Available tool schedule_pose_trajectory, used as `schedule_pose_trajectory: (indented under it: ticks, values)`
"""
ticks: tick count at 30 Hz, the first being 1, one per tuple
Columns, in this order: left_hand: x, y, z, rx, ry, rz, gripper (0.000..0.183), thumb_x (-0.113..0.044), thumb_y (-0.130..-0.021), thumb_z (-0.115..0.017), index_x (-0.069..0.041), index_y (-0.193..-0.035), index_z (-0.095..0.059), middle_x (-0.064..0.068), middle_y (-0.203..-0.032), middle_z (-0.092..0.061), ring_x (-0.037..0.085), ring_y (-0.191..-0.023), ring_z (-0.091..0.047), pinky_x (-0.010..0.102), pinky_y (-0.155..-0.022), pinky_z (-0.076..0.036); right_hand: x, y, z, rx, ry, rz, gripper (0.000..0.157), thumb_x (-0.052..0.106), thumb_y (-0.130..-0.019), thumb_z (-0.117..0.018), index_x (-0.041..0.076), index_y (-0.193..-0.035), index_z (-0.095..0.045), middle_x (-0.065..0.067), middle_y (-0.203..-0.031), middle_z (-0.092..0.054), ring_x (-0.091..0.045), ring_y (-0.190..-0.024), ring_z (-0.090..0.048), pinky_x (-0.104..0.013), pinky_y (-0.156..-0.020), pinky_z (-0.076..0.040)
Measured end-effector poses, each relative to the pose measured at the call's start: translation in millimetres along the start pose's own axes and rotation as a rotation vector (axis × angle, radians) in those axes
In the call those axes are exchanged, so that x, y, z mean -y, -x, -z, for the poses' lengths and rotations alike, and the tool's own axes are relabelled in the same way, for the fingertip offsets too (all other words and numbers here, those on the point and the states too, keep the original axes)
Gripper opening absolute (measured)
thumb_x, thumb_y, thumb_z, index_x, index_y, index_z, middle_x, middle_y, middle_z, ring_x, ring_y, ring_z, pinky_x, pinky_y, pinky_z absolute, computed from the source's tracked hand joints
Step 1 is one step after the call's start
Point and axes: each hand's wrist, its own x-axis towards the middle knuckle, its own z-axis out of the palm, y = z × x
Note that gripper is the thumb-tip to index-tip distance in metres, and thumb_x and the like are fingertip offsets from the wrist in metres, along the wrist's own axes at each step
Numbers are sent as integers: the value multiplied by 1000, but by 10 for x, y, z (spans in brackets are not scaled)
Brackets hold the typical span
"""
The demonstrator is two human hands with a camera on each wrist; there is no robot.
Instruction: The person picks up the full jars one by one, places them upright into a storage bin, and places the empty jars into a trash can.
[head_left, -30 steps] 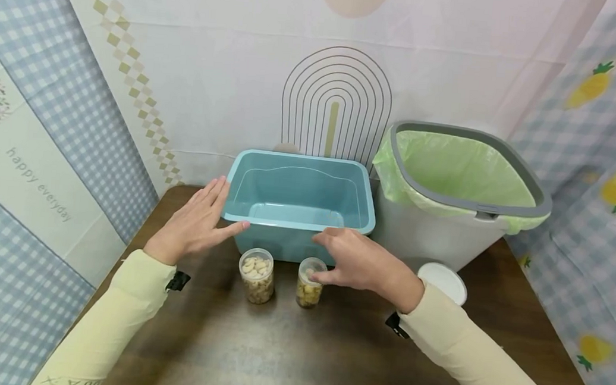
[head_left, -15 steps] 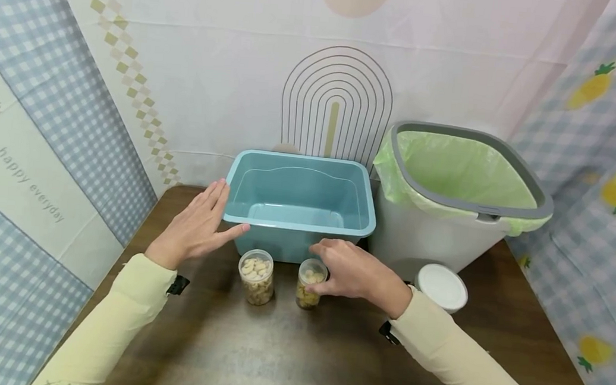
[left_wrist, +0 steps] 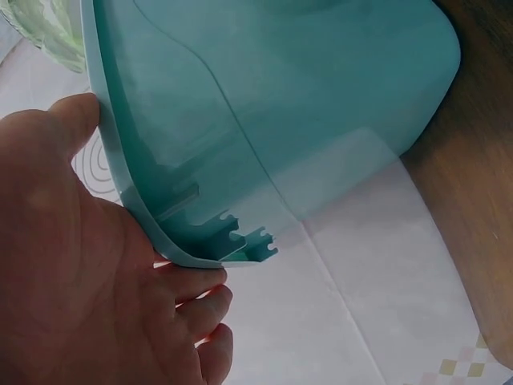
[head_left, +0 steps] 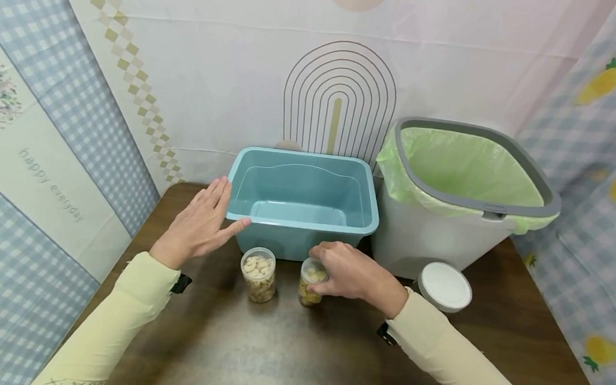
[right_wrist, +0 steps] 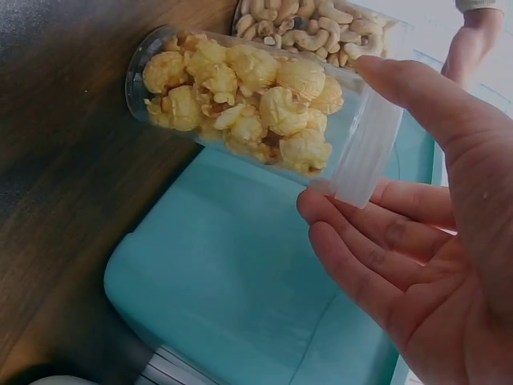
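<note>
My right hand (head_left: 353,273) has its thumb and fingers around the top of a clear jar of popcorn (head_left: 308,299), which stands upright on the table. Up close in the right wrist view, the thumb and fingertips meet opposite sides of the jar's translucent lid (right_wrist: 367,148). To its left stands a similar clear jar of cashews (head_left: 259,275), untouched. My left hand (head_left: 197,223), fingers extended and thumb spread, lies against the near left corner of a teal plastic basin (head_left: 278,241). The left wrist view shows its thumb and fingers at the basin's rim (left_wrist: 116,152).
A grey-rimmed white trash bin (head_left: 417,236) lined with a green bag stands right of the basin. In front of it is a white-lidded container (head_left: 445,285), near my right sleeve. Everything stands on a dark wooden table (head_left: 253,356), with a cloth backdrop (head_left: 214,78) behind.
My right hand has lowered slightly and its fingers have closed in on the popcorn jar's top. The left hand has stayed at the basin's corner. The head view has shifted a little.
</note>
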Motion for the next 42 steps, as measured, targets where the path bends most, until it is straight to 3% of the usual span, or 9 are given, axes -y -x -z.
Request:
schedule_pose_trajectory:
  ticks: [11, 19, 29, 42]
  values:
    - [15, -19, -7, 19, 5, 12, 96, -61, -109, -41, 9, -166, -7, 28, -176, -5, 43, -166, -6, 59, -134, -11, -26, -40, 17, 7, -32, 18, 33, 31, -85, -87, 7, -104, -72, -1, -94, -69, -8, -79, -60, -20, -66, -51]
    - [15, 4, -1, 24, 4, 11, 97, -61, -109, -41, 9, -166, -7, 28, -176, -5, 44, -165, -7, 61, -134, -11, -7, -6, 115, 3, 5, 31, 38, 34, -83, -87, 7, -106, -73, 1, -95, -69, -9, -82, -62, -21, -69, -54]
    - [-1, 4, -1, 17, 21, -3, 96, -60, -109, -42, 10, -165, -9, 29, -175, -6, 45, -165, -8, 61, -134, -11, 74, 69, 369, 13, 23, 50, 43, 36, -83, -87, 7, -111, -74, 1, -101, -72, -10, -87, -64, -26, -75, -55]
    - [0, -2, 37, 50, 34, -8, 97, -61, -110, -40, 10, -165, -4, 29, -176, -2, 45, -165, -5, 61, -134, -9, 173, 137, 851, 25, 48, 40, 46, 38, -85, -86, 5, -115, -74, -2, -106, -74, -12, -87, -64, -27, -73, -55]
